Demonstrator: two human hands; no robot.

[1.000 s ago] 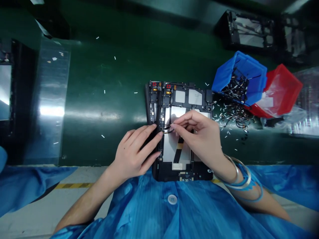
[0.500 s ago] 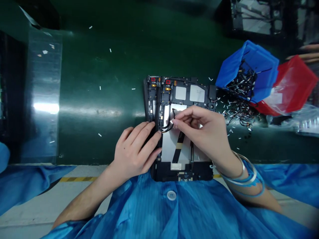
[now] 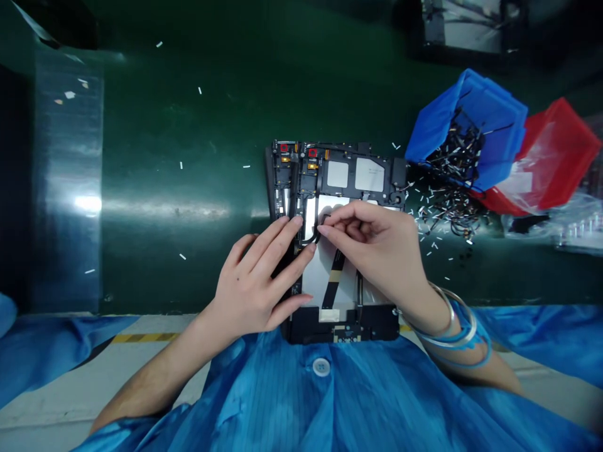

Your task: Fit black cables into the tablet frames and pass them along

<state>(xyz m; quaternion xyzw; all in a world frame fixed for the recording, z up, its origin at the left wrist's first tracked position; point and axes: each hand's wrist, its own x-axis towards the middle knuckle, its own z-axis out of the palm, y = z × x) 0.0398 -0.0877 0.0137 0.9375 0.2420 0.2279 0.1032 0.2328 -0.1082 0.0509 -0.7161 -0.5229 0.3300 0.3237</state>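
An opened tablet (image 3: 348, 323), its circuit boards and silvery battery area exposed, lies at the bench edge in front of me. Under its left side a second opened tablet (image 3: 279, 169) sticks out. My left hand (image 3: 257, 285) rests with fingers spread on the upper tablet's left edge. Above the battery area, my right hand (image 3: 377, 242) pinches a thin black cable (image 3: 311, 238) between thumb and forefinger. The cable curves toward the tablet's left side, by my left fingertips. A wide black flat cable (image 3: 331, 292) runs down the tablet's middle.
Right of the tablets, a tipped blue bin (image 3: 494, 138) spills black cables (image 3: 455, 210) and white scraps onto the green bench (image 3: 188, 188). Behind it sits a red bin (image 3: 560, 157) with clear plastic. More devices (image 3: 466, 31) stand at upper right; a clear strip (image 3: 68, 188) lies left.
My right hand has shifted slightly left, drawing the cable's free end closer to the tablet's left side. My left fingers have moved up and spread a little. The whole view has shifted slightly.
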